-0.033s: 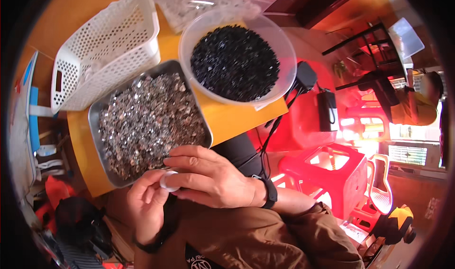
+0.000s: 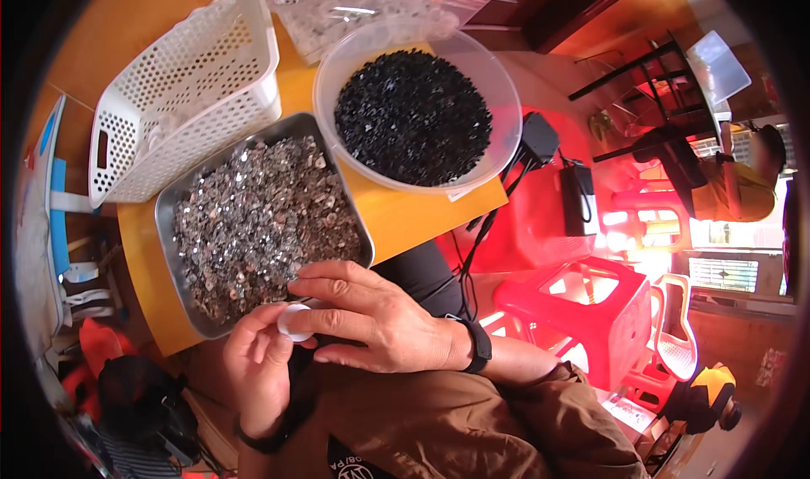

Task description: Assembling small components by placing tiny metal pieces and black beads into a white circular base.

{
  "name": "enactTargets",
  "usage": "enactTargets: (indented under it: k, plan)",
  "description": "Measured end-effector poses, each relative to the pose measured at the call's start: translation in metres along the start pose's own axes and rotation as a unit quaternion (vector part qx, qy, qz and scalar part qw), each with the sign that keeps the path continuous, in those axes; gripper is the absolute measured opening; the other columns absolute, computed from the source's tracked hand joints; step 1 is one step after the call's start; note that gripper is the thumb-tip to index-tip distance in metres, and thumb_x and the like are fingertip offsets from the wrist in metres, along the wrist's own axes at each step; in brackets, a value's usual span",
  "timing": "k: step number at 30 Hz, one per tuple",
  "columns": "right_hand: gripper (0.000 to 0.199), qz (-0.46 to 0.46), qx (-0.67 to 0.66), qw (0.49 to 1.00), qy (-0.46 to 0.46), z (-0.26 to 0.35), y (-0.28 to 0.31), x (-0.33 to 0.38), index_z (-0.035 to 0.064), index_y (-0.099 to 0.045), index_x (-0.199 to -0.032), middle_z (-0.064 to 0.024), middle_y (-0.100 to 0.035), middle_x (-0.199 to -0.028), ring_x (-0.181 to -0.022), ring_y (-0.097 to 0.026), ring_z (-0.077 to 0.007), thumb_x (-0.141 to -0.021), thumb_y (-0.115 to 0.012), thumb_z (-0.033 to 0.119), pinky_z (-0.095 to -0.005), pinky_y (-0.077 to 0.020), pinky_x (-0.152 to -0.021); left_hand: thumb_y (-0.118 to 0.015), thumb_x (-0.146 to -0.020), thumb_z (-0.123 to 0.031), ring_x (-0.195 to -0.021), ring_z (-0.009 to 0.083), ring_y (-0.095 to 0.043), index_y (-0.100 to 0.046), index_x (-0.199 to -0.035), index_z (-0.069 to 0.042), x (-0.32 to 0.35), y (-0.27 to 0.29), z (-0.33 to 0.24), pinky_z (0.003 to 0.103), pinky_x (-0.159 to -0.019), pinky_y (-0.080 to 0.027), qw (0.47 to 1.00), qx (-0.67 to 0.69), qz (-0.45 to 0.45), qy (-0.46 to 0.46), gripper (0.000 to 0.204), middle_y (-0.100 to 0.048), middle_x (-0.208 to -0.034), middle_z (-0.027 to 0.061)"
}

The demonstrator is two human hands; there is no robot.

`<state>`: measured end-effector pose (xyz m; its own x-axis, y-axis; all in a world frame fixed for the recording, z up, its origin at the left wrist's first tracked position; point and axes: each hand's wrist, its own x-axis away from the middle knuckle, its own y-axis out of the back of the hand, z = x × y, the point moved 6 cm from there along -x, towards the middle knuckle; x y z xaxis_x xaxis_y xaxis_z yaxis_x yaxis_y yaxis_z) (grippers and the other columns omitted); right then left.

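Note:
Between my two hands is a small round white plastic piece (image 2: 294,322), like a cap. My left hand (image 2: 263,368) pinches it from the left with thumb and fingertips. From the right, the closed fingers of my right hand (image 2: 375,320) press against it; their tips hide part of its edge. Both hands are at the near edge of a metal tray (image 2: 165,234). A heap of small shiny metal pieces (image 2: 261,209) fills that tray. Beyond it, a clear round plastic tub (image 2: 510,112) holds many small black pieces (image 2: 413,116).
A white perforated basket (image 2: 190,66) stands left of the tub on the yellow tabletop (image 2: 396,226). Behind is a clear bin (image 2: 371,7) with white rings. Red plastic stools (image 2: 582,310) and black cables (image 2: 472,260) lie to the right. Two people (image 2: 734,184) are farther off.
The white piece has turned slightly, so more of its round face shows between my fingers. Both hands keep nearly the same place; the whole view has shifted a little.

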<state>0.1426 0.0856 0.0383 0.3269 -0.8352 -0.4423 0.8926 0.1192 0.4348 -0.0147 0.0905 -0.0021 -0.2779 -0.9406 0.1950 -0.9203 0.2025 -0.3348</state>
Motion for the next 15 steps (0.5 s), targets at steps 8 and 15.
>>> enactTargets:
  k: [8, 15]
  plan:
    - [0.019, -0.112, 0.302, 0.928, -0.187, -0.047, 0.126, -0.012, 0.0092, -0.066, -0.091, -0.0083, -0.062, -0.078, -0.073, -0.061, -0.0257, -0.072, -0.069, 0.01, -0.0362, -0.0495, -0.064, -0.059, -0.088, -0.008, -0.083, 0.0192, -0.059, -0.054, -0.112, 0.001, -0.001, 0.005, -0.002, 0.032, -0.065, -0.052, 0.999, 0.032, -0.024, 0.002, 0.027, -0.06, -0.098, 0.0121]
    - [0.015, 0.055, 0.462, 0.867, -0.178, -0.119, 0.151, -0.022, 0.0081, -0.068, -0.085, -0.0117, -0.064, -0.075, -0.079, -0.061, -0.0303, -0.07, -0.064, 0.011, -0.0412, -0.0479, -0.072, -0.058, -0.09, -0.013, -0.08, 0.0156, -0.057, -0.052, -0.116, -0.003, -0.004, 0.004, -0.004, 0.029, -0.065, -0.048, 1.0, 0.008, 0.003, 0.004, 0.029, -0.059, -0.101, 0.0088]
